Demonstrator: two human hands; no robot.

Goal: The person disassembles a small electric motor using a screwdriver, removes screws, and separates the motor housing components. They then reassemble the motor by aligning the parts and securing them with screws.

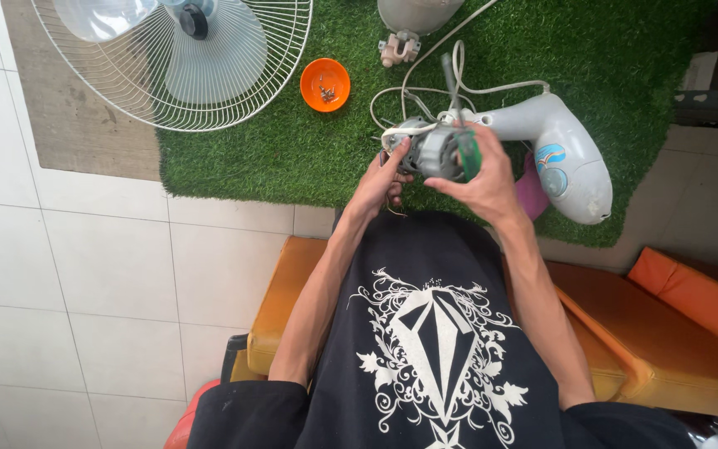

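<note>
- Motor (432, 151): grey, held in both hands above the near edge of the green turf mat (276, 158).
- Left hand (380, 185): fingers closed around the motor's left end.
- Right hand (482, 185): grips the motor's right side together with a green-handled screwdriver (465, 150).
- White cable (425, 83): runs from the motor across the mat.
- Housing (563, 154): white, lies on the mat just right of the motor.
- Orange bowl (325, 84): on the mat, left of the motor, holds screws.
- Fan grille (176, 62): at the mat's far left corner.

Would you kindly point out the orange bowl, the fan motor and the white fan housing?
orange bowl (325, 84): head view, inner floor.
fan motor (434, 151): head view, grey body between both hands.
white fan housing (571, 162): head view, rounded shell.
</note>
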